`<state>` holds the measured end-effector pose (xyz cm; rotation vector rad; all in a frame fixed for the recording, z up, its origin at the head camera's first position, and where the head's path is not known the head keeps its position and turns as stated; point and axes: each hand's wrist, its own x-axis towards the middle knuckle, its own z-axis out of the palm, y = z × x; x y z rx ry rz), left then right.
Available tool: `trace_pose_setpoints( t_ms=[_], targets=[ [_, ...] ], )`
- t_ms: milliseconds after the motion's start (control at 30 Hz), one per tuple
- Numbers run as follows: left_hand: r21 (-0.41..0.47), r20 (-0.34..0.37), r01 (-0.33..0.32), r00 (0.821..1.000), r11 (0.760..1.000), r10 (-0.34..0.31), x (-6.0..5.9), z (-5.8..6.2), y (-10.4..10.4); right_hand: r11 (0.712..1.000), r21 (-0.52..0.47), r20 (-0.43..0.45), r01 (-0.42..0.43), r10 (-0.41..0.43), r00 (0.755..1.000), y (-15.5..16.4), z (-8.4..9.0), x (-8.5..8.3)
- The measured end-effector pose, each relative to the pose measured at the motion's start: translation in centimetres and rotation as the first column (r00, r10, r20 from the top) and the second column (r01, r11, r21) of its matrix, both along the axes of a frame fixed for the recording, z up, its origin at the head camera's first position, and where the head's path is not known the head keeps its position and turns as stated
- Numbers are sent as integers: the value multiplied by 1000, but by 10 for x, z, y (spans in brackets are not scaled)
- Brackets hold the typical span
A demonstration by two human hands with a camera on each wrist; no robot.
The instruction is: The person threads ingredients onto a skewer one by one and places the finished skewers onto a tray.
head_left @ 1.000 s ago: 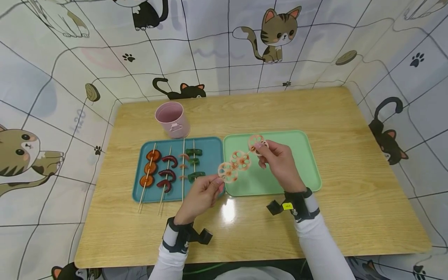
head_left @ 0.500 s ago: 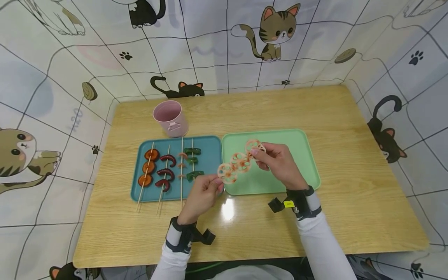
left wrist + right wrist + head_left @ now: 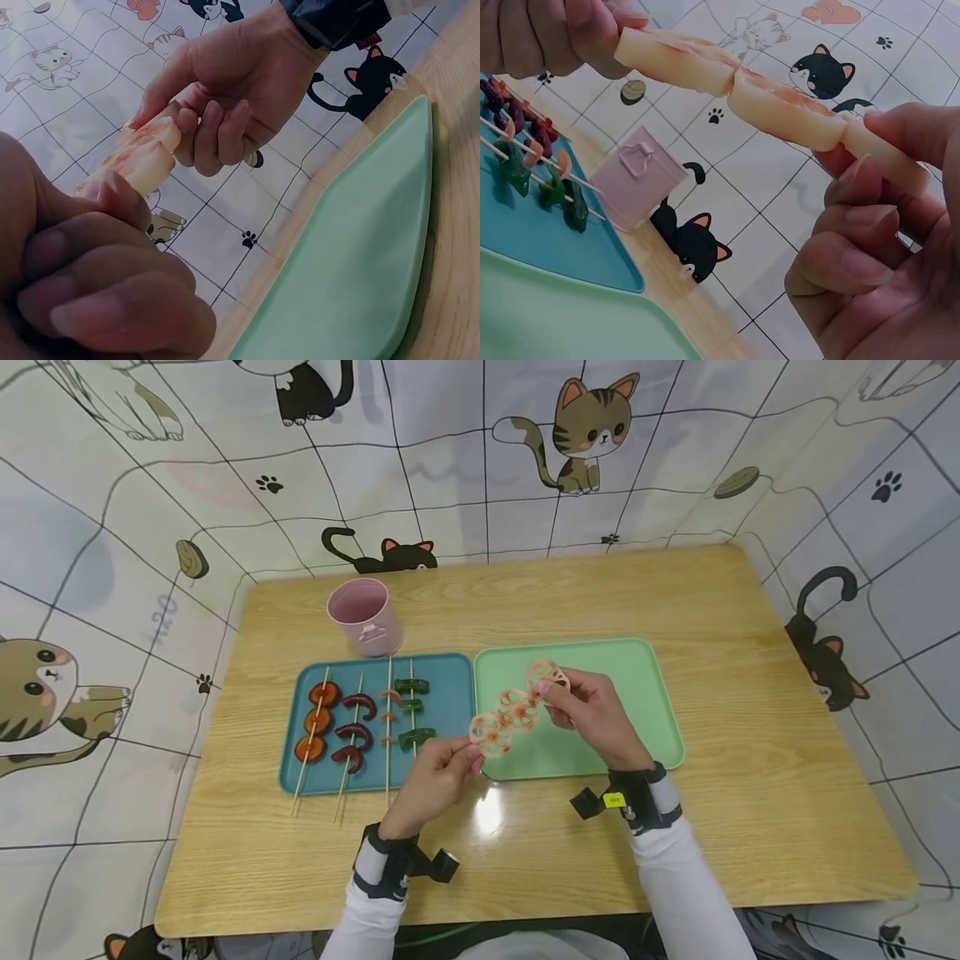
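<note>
Three lotus root slices point(image 3: 517, 709), pale with reddish-brown patches and round holes, form a slanting row between my hands, over the green tray point(image 3: 637, 727). My left hand point(image 3: 433, 778) pinches the lower left slice at its edge. The upper right slice is pinched between thumb and fingers of my right hand point(image 3: 596, 714). Seen edge-on in the right wrist view, the thick slices point(image 3: 787, 116) touch end to end. The left wrist view has my left hand point(image 3: 120, 277) in front, hiding part of the slices point(image 3: 142, 157), with my right hand point(image 3: 232, 82) beyond.
Left of the green tray lies a blue tray point(image 3: 453, 681) with several skewers: brown-orange rounds point(image 3: 318, 721), dark red curved pieces point(image 3: 354, 735), small pinkish pieces point(image 3: 389, 717), green pieces point(image 3: 412, 706). A pink bucket point(image 3: 367, 620) stands behind it. Cat-patterned cloth surrounds the table point(image 3: 750, 760).
My right hand has shifted slightly left and down, and its slice sits closer to the middle one. My left hand keeps its pinch.
</note>
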<state>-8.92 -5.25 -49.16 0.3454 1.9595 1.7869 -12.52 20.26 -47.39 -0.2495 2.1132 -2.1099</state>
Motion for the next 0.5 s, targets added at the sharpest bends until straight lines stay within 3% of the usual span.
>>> trace_pose_setpoints(
  t_ms=[167,300,400,500],
  targets=[
    [-15,-41,24,999,1000,-25,-4,-4,-8,999,-23,29,46,-45,999,-9,-3,-3],
    [-47,-23,14,1000,999,-15,-3,-9,-11,996,-28,102,85,-82,991,-18,-7,-7],
    [1,45,-42,998,999,42,1,-16,-12,994,-45,168,103,-94,981,-23,-9,-10],
    [97,113,-146,984,985,134,6,-23,-12,994,-44,191,102,-92,977,-25,-11,-12]
  ],
)
